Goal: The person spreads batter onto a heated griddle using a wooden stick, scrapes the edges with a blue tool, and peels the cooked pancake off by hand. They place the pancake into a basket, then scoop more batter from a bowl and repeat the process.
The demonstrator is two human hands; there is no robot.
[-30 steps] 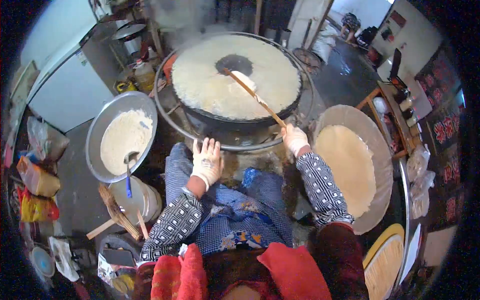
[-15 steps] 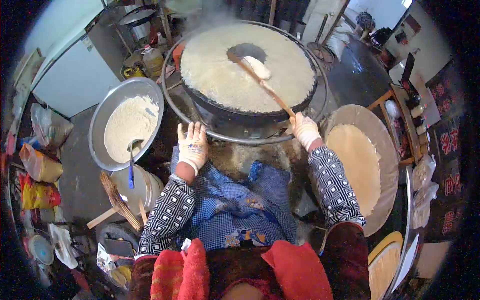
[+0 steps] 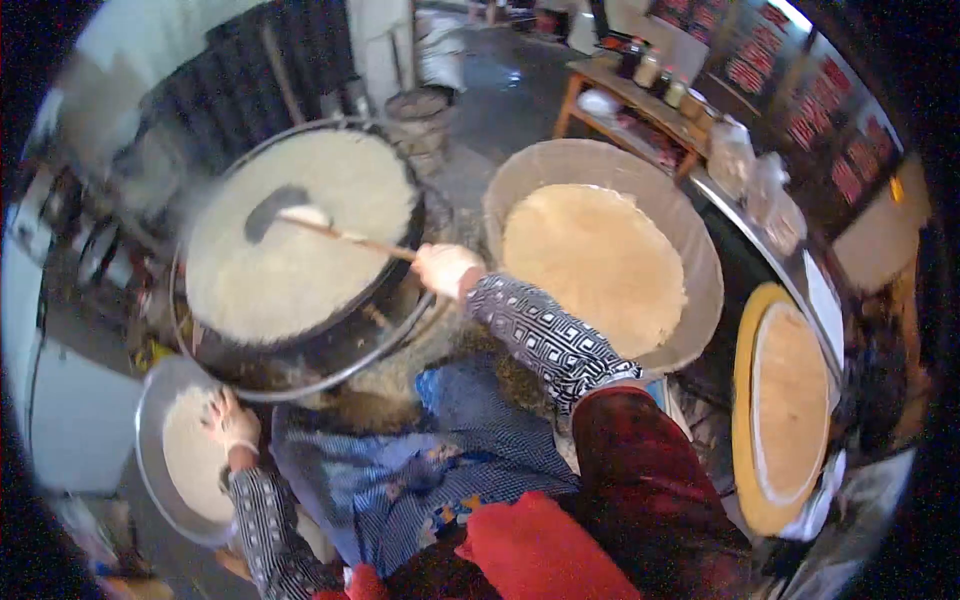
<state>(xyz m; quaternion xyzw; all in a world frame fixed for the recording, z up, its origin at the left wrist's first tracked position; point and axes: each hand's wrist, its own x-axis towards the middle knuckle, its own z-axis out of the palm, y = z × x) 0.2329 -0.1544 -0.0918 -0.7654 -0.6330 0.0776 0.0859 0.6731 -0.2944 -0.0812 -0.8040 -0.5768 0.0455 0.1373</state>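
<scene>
My gloved right hand (image 3: 447, 268) grips the handle of a long wooden spreader (image 3: 365, 242), which reaches left over the big round griddle (image 3: 395, 165). A pale lump (image 3: 305, 215) sits at the spreader's far end, beside a dark bare patch (image 3: 268, 213) in the griddle's pale layer (image 3: 300, 280). Down at the left, my gloved left hand (image 3: 232, 424) has its fingers apart over the right side of a metal basin (image 3: 150, 430) of pale batter (image 3: 190, 455). The fingertips overlap the batter in this view.
Right of the griddle stands a wide lined basket (image 3: 700, 260) with a tan round sheet (image 3: 595, 275) inside. A yellow-rimmed round board (image 3: 745, 420) leans at the far right. Behind is a wooden shelf (image 3: 640, 115) with jars. A metal ring (image 3: 320, 385) surrounds the griddle.
The view has swung right. My left hand has left the griddle's metal ring and is now over the batter basin. My right hand still grips the spreader over the griddle.
</scene>
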